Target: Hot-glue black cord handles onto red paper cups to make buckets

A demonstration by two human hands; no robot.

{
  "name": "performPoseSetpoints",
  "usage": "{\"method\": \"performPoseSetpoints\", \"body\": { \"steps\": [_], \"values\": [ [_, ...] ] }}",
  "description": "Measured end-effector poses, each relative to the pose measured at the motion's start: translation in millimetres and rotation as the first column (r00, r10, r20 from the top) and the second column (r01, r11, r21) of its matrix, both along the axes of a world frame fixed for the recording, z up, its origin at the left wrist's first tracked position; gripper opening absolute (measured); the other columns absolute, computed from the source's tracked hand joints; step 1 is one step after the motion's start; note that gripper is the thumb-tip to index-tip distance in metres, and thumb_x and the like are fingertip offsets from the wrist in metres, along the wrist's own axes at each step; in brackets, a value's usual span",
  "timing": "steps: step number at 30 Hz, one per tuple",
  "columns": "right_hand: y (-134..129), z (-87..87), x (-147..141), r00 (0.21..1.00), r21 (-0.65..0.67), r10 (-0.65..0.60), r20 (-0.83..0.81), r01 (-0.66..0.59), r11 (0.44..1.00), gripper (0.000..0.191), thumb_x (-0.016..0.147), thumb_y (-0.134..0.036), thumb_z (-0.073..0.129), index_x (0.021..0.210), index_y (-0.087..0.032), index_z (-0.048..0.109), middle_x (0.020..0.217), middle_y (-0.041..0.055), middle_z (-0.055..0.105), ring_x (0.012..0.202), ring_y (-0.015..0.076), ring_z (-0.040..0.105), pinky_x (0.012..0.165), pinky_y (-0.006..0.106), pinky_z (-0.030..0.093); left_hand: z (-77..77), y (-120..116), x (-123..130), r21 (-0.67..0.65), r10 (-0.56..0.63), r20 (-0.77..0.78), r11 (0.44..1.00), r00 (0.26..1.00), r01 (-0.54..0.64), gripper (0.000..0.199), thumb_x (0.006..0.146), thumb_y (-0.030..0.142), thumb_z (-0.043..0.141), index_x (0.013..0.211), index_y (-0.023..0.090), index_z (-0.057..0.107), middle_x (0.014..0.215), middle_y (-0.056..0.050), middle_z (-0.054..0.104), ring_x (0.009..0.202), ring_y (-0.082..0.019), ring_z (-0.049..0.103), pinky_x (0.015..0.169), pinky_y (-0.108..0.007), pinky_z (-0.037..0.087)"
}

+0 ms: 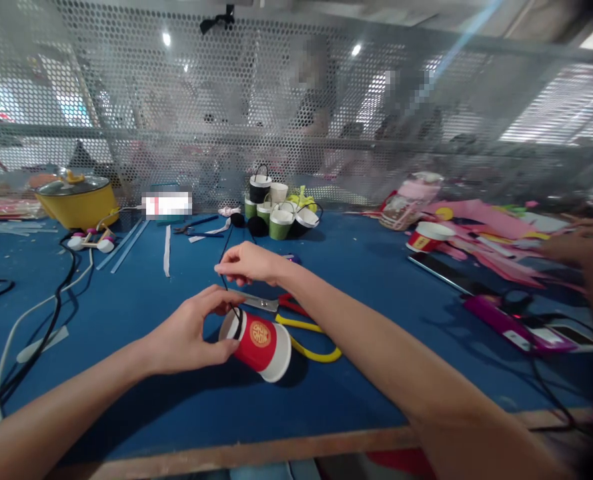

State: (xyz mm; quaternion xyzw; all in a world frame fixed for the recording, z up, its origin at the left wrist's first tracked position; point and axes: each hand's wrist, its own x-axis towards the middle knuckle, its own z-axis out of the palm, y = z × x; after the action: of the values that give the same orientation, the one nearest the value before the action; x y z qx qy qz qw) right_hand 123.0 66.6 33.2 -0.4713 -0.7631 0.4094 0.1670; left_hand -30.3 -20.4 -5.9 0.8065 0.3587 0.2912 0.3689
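A red and white paper cup (261, 341) with a gold emblem lies tilted on its side, its mouth toward the left. My left hand (196, 333) is closed around the cup's rim, thumb below and fingers above. A thin black cord (225, 280) runs up from the cup's mouth. My right hand (246, 263) pinches that cord a little above and beyond the cup. Beneath my right forearm, scissors (296, 323) with red and yellow handles lie behind the cup, partly covered. How the cord meets the cup's inside is hidden.
Small green, white and black cups (280, 223) stand grouped at the back. A yellow pot (79, 203) and cables (51, 320) are on the left. To the right are a phone (441, 272), a purple device (516, 327), another red cup (429, 237) and someone's hand (586, 247).
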Motion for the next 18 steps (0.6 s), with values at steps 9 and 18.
{"method": "performPoseSetpoints", "body": {
  "steps": [9,18],
  "values": [
    [7,6.5,93,0.839,0.491,-0.507,0.197,0.363,0.792,0.015,0.078,-0.009,0.047,0.081,-0.015,0.061,0.081,0.0082,0.064,0.075,0.0175,0.061,0.063,0.026,0.045,-1.6,2,2,-0.06,0.018,0.058,0.998,0.998,-0.015,0.046,0.069,0.017,0.058,0.114,0.021,0.05,0.112,-0.006,0.053,0.101,-0.02,0.055,0.089,-0.035,0.047],
    [7,-47.1,103,0.744,0.485,-0.598,0.299,0.421,0.767,0.014,0.062,-0.007,0.06,0.075,-0.012,0.059,0.076,0.0118,0.063,0.076,0.0246,0.061,0.065,0.032,0.045,-2.4,9,-1,0.039,0.078,0.044,0.996,0.996,-0.079,0.048,0.07,0.018,0.058,0.116,0.022,0.048,0.112,-0.007,0.05,0.103,-0.02,0.053,0.088,-0.032,0.047]
  ]
}}
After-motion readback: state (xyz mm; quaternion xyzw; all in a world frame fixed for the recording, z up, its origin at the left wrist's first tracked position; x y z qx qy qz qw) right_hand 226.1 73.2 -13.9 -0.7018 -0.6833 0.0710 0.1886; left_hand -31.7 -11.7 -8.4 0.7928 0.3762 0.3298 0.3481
